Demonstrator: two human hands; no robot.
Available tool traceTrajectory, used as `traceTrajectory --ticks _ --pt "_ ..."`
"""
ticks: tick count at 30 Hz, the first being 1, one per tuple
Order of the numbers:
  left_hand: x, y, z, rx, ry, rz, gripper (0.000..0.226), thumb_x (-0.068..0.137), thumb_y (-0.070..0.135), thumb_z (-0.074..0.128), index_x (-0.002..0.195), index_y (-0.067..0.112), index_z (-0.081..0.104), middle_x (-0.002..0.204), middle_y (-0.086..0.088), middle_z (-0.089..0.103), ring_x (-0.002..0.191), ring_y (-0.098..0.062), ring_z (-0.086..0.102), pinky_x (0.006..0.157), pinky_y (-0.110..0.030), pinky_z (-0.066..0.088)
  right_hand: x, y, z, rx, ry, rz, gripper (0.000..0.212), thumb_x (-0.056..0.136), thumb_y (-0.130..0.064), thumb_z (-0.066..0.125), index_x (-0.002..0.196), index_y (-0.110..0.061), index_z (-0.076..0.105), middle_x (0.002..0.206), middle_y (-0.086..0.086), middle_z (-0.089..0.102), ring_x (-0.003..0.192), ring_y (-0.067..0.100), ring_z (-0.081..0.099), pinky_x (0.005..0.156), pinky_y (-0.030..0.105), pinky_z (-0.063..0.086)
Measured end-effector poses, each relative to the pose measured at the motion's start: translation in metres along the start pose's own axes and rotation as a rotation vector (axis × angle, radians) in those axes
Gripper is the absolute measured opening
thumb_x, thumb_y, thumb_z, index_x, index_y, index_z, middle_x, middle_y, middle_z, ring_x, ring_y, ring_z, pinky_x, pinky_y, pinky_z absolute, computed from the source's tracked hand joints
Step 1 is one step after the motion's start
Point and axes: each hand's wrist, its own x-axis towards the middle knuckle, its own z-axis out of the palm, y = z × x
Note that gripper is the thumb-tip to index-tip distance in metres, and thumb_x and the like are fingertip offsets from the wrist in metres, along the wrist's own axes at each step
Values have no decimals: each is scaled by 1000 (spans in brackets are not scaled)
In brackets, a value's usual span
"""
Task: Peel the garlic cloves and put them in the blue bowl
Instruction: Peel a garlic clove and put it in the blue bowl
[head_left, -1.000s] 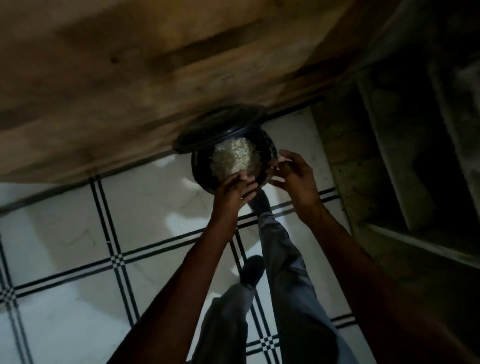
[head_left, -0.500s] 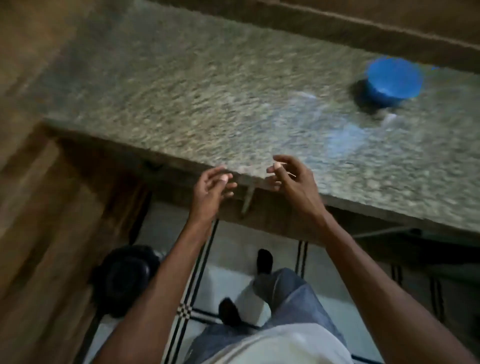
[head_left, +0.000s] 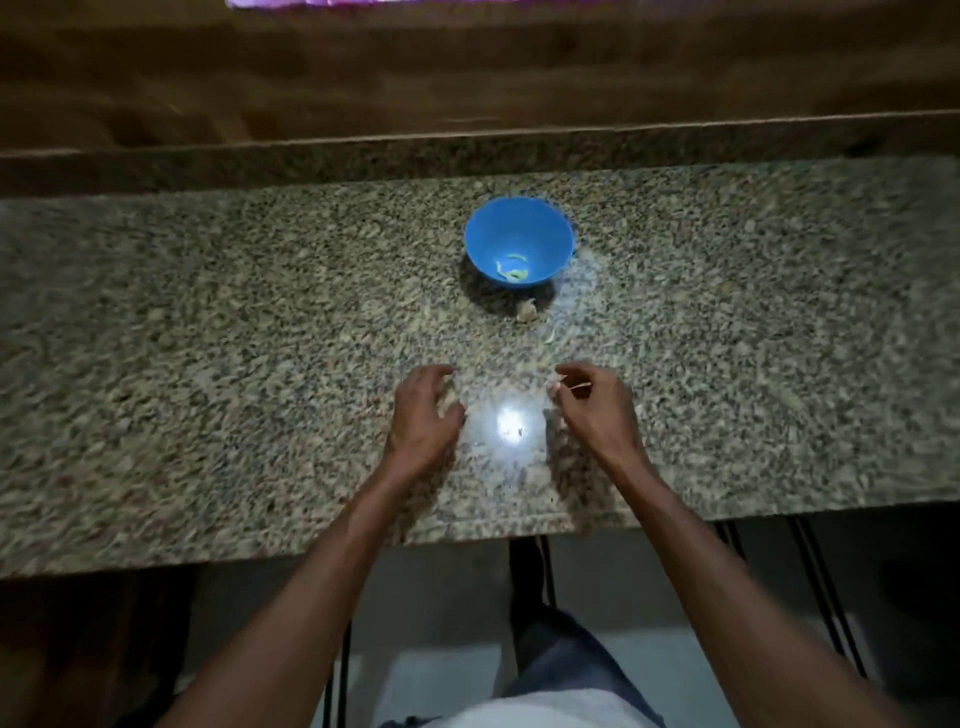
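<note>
A blue bowl (head_left: 520, 240) stands on the granite counter (head_left: 208, 364), toward the back, with a few pale peeled cloves (head_left: 512, 268) in its bottom. Just in front of the bowl lies a small unpeeled garlic piece (head_left: 527, 309). My left hand (head_left: 423, 415) hovers over the counter, fingers loosely curled and holding nothing. My right hand (head_left: 597, 405) is beside it to the right, its fingertips pinching a thin pale sliver of garlic skin (head_left: 574, 386). Both hands are well short of the bowl.
A raised granite ledge (head_left: 467, 150) and a wooden wall (head_left: 467, 67) run behind the counter. A bright light spot (head_left: 511, 425) glares on the counter between my hands. Below the counter edge are tiled floor (head_left: 441, 597) and my leg.
My view swung up from the black bin on the floor to the counter. Both hands moved from the bin over the counter, and the right still pinches a bit of skin.
</note>
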Motion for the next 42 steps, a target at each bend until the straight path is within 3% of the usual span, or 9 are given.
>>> traceTrajectory --ticks 4,8,12,19,23,26,30,35,42 --pt "31 14 17 244 -63 -6 52 83 28 62 130 6 64 127 -14 57 119 -36 48 104 -44 41 66 12 1 -184 -85 -229 31 95 -1 66 126 -4 73 119 15 64 102 26 66 91 32 55" --pt "49 24 20 288 -63 -23 43 92 23 65 133 10 62 128 -10 53 123 -30 43 104 -42 41 108 22 13 -368 -183 -389 12 92 -1 67 97 -7 76 104 11 58 91 29 57 78 40 55" --pt "62 37 24 187 -21 -51 35 96 23 63 130 14 60 125 -2 52 119 -23 52 104 -42 50 108 25 1 -360 -168 -453 7 96 -3 65 94 -6 71 97 8 60 83 24 57 69 41 55" --pt "98 76 54 -7 23 37 36 93 31 73 125 17 63 118 1 56 104 -15 59 89 -34 55 135 -46 -44 115 -2 -279 10 97 -10 70 105 -15 75 96 -11 69 88 -14 62 69 3 48" --pt "112 77 74 -36 19 -4 52 90 47 75 134 22 63 127 -1 53 112 -15 57 90 -28 50 179 -76 -36 88 -31 -299 10 93 -15 75 102 -11 77 93 -4 74 83 -1 67 73 2 46" --pt "109 78 82 -70 81 46 34 93 33 76 122 16 68 121 0 52 102 -5 55 85 -10 45 181 -72 -32 77 -14 -289 13 94 -15 74 105 -9 78 98 -1 76 88 5 68 75 0 45" --pt "104 75 83 -148 104 4 16 93 20 74 107 13 69 98 2 65 85 -8 64 72 -23 53 148 -37 -38 231 6 -136 13 98 -16 71 109 -16 77 98 -12 73 88 -7 68 79 12 56" --pt "83 81 69 -750 1 -250 23 94 10 75 116 6 69 107 -9 78 102 -22 75 86 -35 62 113 0 -22 493 -308 39 23 98 -11 71 121 -15 76 109 1 79 91 18 77 79 42 65" --pt "62 78 56 -985 -1 -380 21 97 13 71 114 1 71 109 -16 77 103 -28 75 87 -35 61 93 3 -4 638 -375 -7 26 96 -11 75 122 -10 75 118 0 77 105 22 76 85 37 62"
